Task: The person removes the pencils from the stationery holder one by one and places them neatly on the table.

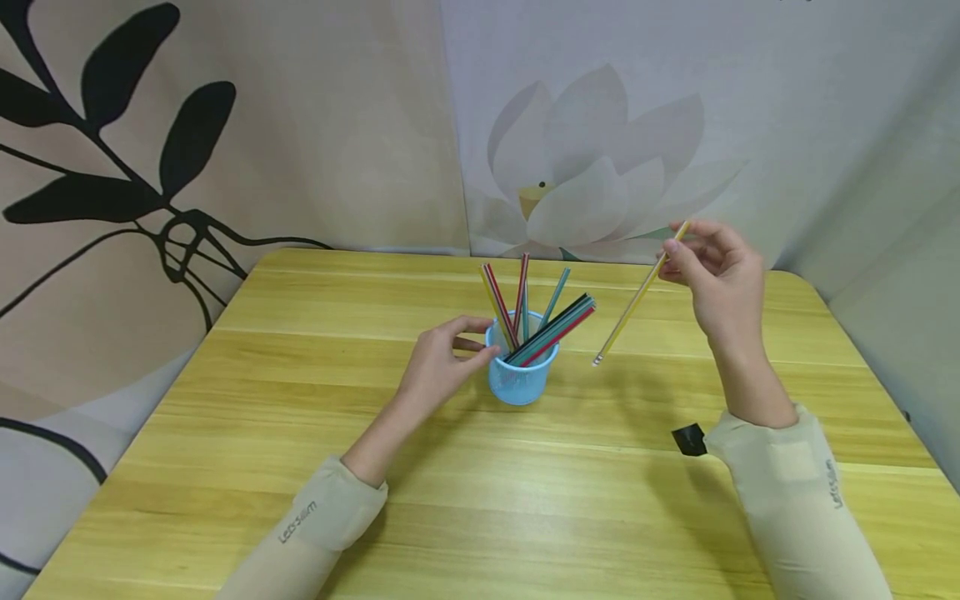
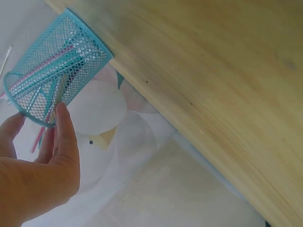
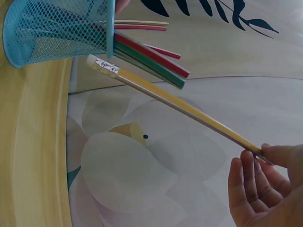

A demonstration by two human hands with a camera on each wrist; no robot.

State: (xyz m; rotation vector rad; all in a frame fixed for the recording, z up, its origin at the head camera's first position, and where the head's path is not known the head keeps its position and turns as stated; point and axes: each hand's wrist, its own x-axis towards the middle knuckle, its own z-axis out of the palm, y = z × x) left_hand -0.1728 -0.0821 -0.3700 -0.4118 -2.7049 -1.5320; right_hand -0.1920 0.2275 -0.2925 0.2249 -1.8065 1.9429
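A light blue mesh pencil cup (image 1: 517, 387) stands upright near the middle of the table. Curled at its left rim, the thumb and fingers of my left hand (image 1: 441, 360) grip it, as the left wrist view also shows with the cup (image 2: 61, 59) at the fingertips. Several red, green, black and yellow pencils (image 1: 553, 330) lean out of the cup in different directions. To the right, my right hand (image 1: 726, 282) pinches a yellow-striped pencil (image 1: 639, 298) by one end, above the table. Its eraser end (image 3: 106, 66) slants down towards the cup, apart from it in the head view.
The wooden table (image 1: 480, 508) reaches back to a wall covering with a printed flower (image 1: 585, 167) and dark leaves (image 1: 127, 75). A small black patch (image 1: 689, 440) lies on the table beside the right sleeve (image 1: 795, 492).
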